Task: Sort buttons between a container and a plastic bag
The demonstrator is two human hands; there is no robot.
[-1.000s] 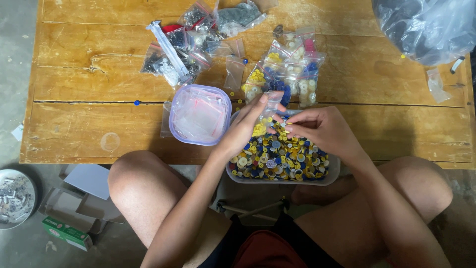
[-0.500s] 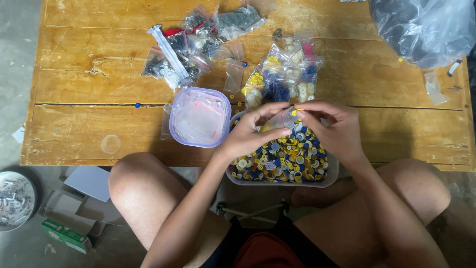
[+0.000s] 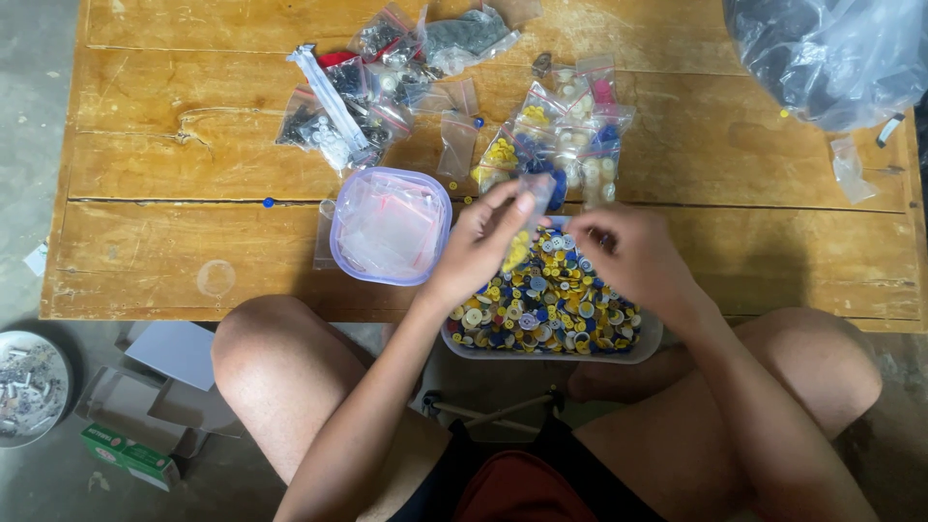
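**Two hands over a tub of buttons**

We see, at the centre of the frame, the left hand raised above the tub of buttons; its fingers pinch a small clear bag near the top edge, and the bag hangs just above the tub. The right hand sits just right of centre, over the same tub; its fingers are curled narrow toward the bag, though we cannot tell whether they grip anything (the fingertips are blurred). The tub, full of yellow, blue and white buttons, rests at the near edge of the wooden table, between the person's bare knees.

Just left of the hands lies a round lilac-rimmed container with clear bags inside; above centre lies a cluster of filled button bags; at upper left of centre, a second heap of bags; at upper right, a large grey plastic sack; at lower left, on the floor, a round dish and a green box.
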